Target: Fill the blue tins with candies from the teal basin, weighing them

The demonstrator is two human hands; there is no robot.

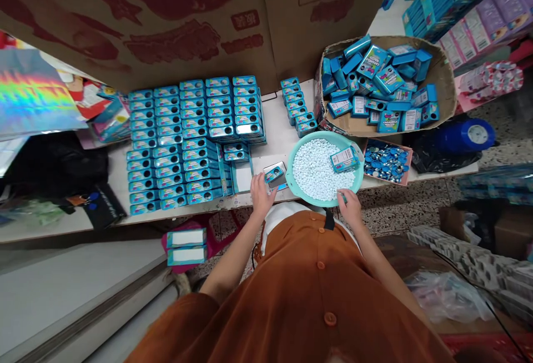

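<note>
My left hand (261, 195) is at the left end of a small blue candy box (273, 174), fingers and thumb around its near corner. The box stands on a small flat device like a scale (280, 167), its dark round opening facing up. Over the near rim of a turquoise bowl (292, 185), my right hand (350, 206) has its fingers bent together at the edge of the candies; what they pinch is too small to make out. Small pale round candies (314, 166) fill the bowl. Another blue candy box (343, 159) lies on them at the right.
Rows of stacked blue boxes (166, 152) fill the table's left. A cardboard tray (447, 91) of jumbled blue boxes stands behind the bowl. Shiny blue and silver lids (385, 160) lie in a box at right. A large carton (187, 24) walls the back.
</note>
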